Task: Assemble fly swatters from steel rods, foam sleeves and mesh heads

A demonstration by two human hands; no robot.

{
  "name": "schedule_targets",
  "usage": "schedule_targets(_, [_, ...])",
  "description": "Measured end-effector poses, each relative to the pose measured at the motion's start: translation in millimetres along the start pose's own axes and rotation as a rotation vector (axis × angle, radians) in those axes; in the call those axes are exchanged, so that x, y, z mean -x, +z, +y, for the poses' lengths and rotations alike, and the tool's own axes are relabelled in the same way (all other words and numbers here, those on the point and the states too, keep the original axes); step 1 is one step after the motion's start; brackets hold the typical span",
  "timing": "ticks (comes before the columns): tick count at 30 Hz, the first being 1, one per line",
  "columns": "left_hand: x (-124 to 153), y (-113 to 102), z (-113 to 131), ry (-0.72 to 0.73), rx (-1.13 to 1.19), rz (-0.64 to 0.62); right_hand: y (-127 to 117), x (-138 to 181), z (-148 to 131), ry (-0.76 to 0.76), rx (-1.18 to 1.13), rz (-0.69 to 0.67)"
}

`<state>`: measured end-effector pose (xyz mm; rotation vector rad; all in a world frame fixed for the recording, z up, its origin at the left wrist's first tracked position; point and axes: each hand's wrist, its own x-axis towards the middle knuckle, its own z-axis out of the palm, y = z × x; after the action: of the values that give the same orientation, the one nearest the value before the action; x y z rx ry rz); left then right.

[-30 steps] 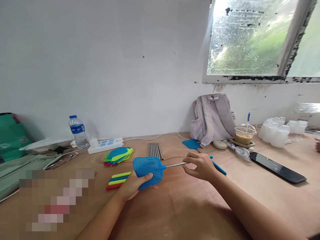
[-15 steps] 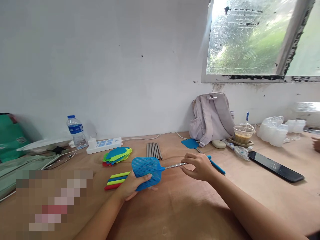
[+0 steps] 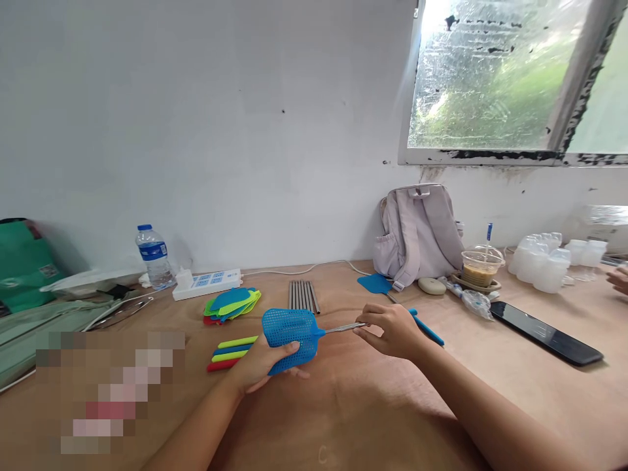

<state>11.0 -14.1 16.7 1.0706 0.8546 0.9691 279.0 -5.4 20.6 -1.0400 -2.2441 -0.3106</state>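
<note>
My left hand [image 3: 267,363] is closed on a blue fly swatter head [image 3: 293,332], thumb lying across its mesh and fingers beneath. A thin metal rod [image 3: 338,329] runs from the head's neck to my right hand [image 3: 392,332], whose thumb and fingers pinch it at the far end. Beside my left hand lie several coloured handles [image 3: 230,353] in yellow-green, blue and red. A stack of swatter heads [image 3: 232,304] sits behind them, and several loose metal rods [image 3: 303,296] lie at the middle. Partly hidden behind my right hand are a blue handle [image 3: 430,332] and another blue swatter head [image 3: 375,283].
A power strip [image 3: 209,284] and water bottle [image 3: 154,257] stand at the back left. To the right are a grey backpack [image 3: 417,235], a drink cup [image 3: 481,267], a black phone [image 3: 546,332] and plastic bottles [image 3: 542,261]. Another person's hand [image 3: 619,280] shows at the right edge.
The view has shifted slightly, so everything appears a little further right. Both hands keep the same hold on the swatter head and rod.
</note>
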Motion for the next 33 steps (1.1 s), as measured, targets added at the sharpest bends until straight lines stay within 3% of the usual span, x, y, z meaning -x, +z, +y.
schedule_targets(11, [2,2,6,-0.044,0.089,-0.070,2,-1,-5,0.042,-0.027,-0.019])
schedule_targets(20, [0,-3,3,-0.042,-0.006,0.021,9,0,-5,0.045,-0.005,-0.023])
schedule_targets(27, [3,-4,10,-0.069,-0.003,-0.077,9,0,-11,0.043,-0.031,-0.003])
schedule_targets(33, [5,-4,14,-0.084,-0.004,-0.030,7,0,-13,0.062,-0.012,0.047])
